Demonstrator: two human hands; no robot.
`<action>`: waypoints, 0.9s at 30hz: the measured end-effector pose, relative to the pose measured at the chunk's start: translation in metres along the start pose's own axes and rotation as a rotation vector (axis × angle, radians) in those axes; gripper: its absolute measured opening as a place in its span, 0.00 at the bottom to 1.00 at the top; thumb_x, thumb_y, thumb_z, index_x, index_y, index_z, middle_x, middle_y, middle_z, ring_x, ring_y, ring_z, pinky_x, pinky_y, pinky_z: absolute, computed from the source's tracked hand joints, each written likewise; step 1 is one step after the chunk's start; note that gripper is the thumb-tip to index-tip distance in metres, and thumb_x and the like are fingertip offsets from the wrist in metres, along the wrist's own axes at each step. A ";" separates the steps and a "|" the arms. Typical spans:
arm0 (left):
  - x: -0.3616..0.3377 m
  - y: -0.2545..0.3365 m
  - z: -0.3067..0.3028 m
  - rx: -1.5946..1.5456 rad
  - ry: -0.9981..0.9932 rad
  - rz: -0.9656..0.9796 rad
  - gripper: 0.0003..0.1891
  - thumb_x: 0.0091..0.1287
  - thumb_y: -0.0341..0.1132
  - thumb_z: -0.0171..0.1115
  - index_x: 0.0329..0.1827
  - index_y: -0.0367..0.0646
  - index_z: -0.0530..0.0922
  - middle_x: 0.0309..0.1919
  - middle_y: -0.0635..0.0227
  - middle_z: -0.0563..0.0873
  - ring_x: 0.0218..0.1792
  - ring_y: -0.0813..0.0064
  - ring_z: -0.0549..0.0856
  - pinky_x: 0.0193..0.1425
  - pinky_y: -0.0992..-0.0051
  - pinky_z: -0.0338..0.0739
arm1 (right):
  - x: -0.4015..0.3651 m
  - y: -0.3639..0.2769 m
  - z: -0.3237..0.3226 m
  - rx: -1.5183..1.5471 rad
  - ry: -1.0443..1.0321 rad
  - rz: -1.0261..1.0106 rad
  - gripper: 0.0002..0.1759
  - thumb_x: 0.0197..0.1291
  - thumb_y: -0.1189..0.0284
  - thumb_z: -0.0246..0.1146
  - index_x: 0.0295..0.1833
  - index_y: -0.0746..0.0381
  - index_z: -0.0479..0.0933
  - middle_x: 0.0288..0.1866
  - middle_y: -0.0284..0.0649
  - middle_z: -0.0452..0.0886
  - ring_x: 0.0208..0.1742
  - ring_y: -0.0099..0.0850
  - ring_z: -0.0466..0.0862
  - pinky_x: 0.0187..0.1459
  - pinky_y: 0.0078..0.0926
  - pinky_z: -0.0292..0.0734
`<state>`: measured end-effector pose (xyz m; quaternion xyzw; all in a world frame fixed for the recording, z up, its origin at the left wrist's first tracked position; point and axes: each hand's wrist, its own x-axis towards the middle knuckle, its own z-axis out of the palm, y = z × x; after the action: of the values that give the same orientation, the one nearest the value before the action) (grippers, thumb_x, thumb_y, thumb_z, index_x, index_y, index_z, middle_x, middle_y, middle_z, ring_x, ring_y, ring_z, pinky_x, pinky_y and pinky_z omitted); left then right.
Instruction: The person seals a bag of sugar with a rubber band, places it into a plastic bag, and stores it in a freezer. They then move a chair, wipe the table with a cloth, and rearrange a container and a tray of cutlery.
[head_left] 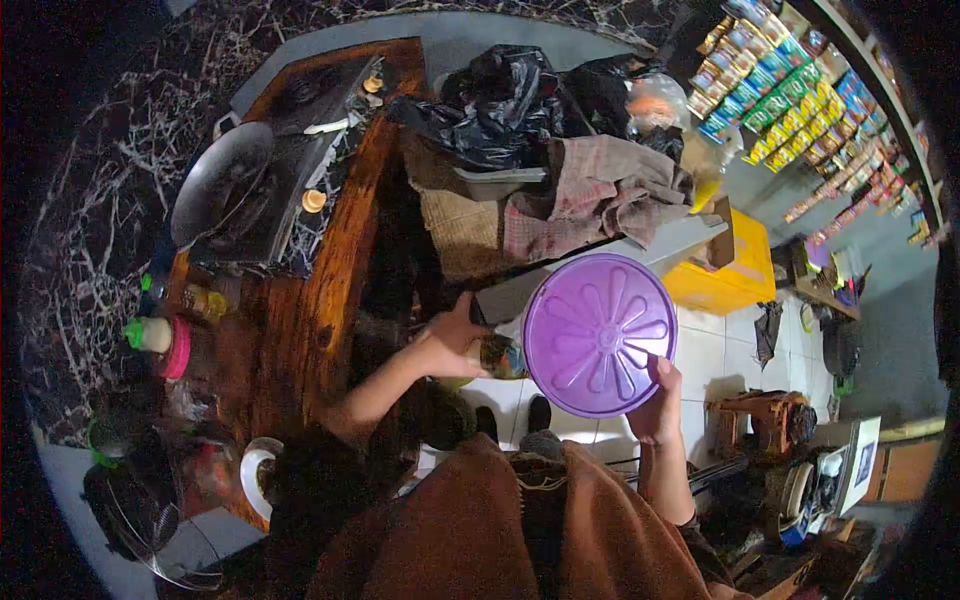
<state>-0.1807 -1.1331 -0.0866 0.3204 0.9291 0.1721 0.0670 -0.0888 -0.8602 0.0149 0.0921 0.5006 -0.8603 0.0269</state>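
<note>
Purple lid [600,334] in right hand's [657,408] grip, left hand [450,342] half-open, hold unclear; cloth [590,190], yellow box [750,255] beyond

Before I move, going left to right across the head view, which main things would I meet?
Wok, your left hand, purple lid, yellow box. I left out your right hand because it overlaps the lid.

The lid [585,330] is glossy plastic, the counter [335,295] varnished wood, the wok [222,180] seemingly metal
</note>
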 end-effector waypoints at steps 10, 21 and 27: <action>-0.012 0.046 0.030 -0.504 -0.278 0.329 0.30 0.39 0.41 0.70 0.51 0.55 0.74 0.54 0.60 0.71 0.54 0.60 0.72 0.53 0.66 0.71 | -0.028 0.008 -0.009 0.094 0.097 0.027 0.31 0.51 0.52 0.55 0.52 0.67 0.68 0.49 0.45 0.75 0.48 0.36 0.76 0.51 0.37 0.71; 0.016 0.049 0.020 -0.288 0.038 -0.155 0.25 0.37 0.46 0.73 0.37 0.40 0.79 0.33 0.59 0.83 0.35 0.59 0.82 0.39 0.67 0.76 | -0.043 0.025 -0.084 0.045 0.277 0.085 0.39 0.53 0.49 0.53 0.64 0.61 0.53 0.60 0.44 0.63 0.58 0.41 0.68 0.52 0.43 0.69; 0.022 0.045 0.079 -0.718 0.290 -0.270 0.24 0.38 0.41 0.74 0.36 0.36 0.78 0.29 0.61 0.84 0.31 0.74 0.83 0.37 0.74 0.76 | -0.053 0.000 -0.143 -0.051 0.380 0.019 0.37 0.53 0.47 0.49 0.61 0.62 0.59 0.58 0.42 0.68 0.57 0.39 0.70 0.53 0.46 0.67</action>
<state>-0.1535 -1.0646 -0.1438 0.1245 0.8435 0.5184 0.0651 -0.0184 -0.7389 -0.0441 0.2568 0.5174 -0.8143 -0.0574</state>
